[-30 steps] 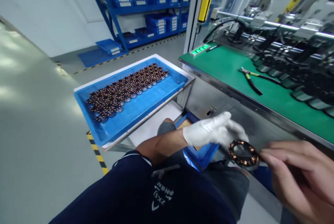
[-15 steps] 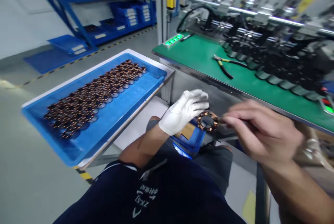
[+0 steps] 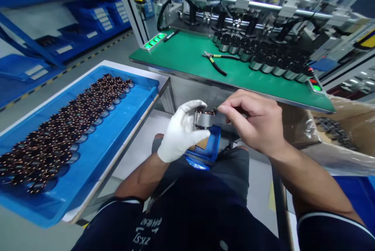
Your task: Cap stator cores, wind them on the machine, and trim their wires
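Observation:
My left hand (image 3: 181,132), in a white glove, grips a round copper-wound stator (image 3: 204,117) in front of my lap. The part now shows its metal side wall, edge-on. My bare right hand (image 3: 254,120) is pinched at the stator's right side, thumb and forefinger touching its rim. Both hands are below the front edge of the green bench (image 3: 190,54). A blue tray (image 3: 125,126) to my left holds several more copper stators (image 3: 67,114) in rows.
Pliers (image 3: 215,61) lie on the green mat. A row of dark stators (image 3: 263,57) stands at the machine behind it. A small blue bin (image 3: 213,147) sits on my lap. A plastic-lined cardboard box (image 3: 336,134) with parts is at right. Blue shelving is far left.
The view has swung right. My hands brought the stator closer together and turned it from face-on to edge-on; the right hand now pinches its rim.

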The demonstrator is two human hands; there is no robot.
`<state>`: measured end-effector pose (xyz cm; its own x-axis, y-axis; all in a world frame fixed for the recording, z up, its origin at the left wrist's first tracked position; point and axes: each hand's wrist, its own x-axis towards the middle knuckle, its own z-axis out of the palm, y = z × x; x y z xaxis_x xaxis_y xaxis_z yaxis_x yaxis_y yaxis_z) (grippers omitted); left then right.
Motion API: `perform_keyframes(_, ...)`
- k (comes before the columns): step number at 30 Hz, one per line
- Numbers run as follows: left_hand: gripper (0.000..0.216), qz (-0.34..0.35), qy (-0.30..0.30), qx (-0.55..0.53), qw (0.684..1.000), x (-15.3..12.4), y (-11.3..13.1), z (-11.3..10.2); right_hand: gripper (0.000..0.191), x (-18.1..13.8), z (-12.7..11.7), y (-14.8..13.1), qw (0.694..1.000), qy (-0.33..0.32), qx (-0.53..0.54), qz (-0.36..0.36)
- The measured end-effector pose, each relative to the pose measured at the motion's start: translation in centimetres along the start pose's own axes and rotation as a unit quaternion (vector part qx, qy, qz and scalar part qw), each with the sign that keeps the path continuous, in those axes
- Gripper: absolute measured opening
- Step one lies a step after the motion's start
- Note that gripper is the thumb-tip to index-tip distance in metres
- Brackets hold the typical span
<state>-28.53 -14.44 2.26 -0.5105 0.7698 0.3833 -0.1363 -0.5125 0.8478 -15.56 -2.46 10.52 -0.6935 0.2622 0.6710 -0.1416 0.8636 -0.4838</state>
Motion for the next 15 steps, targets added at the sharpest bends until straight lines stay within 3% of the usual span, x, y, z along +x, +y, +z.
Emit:
perform_keyframes(3, 0.052, -0.008, -0.084, 0.080, 0.993, 0.1, 1.2, -0.5, 0.019, 0.2, -0.2, 0.0, 0.999, -0.013, 0.032, 0.000)
perform_keyframes(7, 0.050, -0.093, -0.212, 0.194, 0.953, 0.8, 3.6, -0.9, 0.019, 0.5, -0.4, -0.1, 0.997, -0.043, 0.060, 0.008)
perform_keyframes(11, 0.033, -0.029, -0.168, 0.244, 0.955, 1.1, 3.7, -0.8, 0.017, 0.3, -0.1, 0.2, 0.995, -0.049, 0.082, -0.015)
perform_keyframes(15, 0.061, 0.085, -0.072, 0.166, 0.980, 0.7, 2.0, -0.7, 0.012, -0.6, 0.3, 0.1, 0.995, -0.007, 0.085, -0.049)
